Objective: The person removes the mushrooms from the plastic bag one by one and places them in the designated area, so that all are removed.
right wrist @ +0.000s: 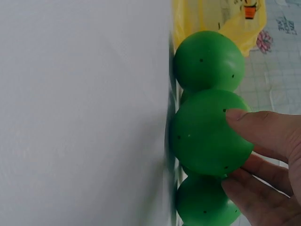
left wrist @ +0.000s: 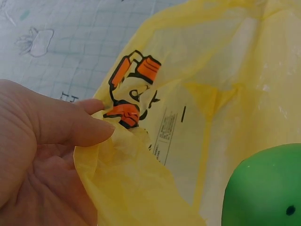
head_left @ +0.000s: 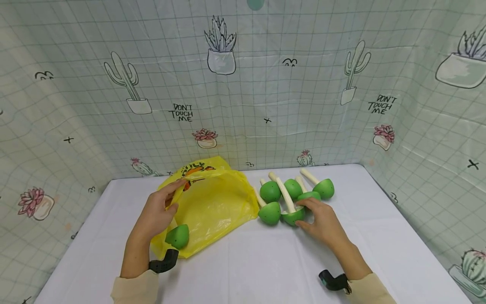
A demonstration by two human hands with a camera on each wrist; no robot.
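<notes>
My left hand (head_left: 157, 213) pinches the rim of a yellow plastic bag (head_left: 216, 202), its thumb on one side of the film and fingers behind. The bag lies on its side with its mouth spread. Inside, near its lower left edge, is one green toy mushroom (head_left: 178, 236); its cap also shows in the left wrist view. At the right, my right hand (head_left: 320, 221) grips the green cap of a toy mushroom (head_left: 292, 217) between thumb and fingers. That mushroom's cream stem points up and away. In the right wrist view, the thumb presses the cap (right wrist: 209, 134).
Several more toy mushrooms (head_left: 270, 213) cluster around the gripped one, caps and stems at mixed angles. All stand on a white-covered table (head_left: 243, 270). A patterned cloth (head_left: 243, 105) rises behind and at both sides. Black wrist cameras (head_left: 165, 261) sit below each hand.
</notes>
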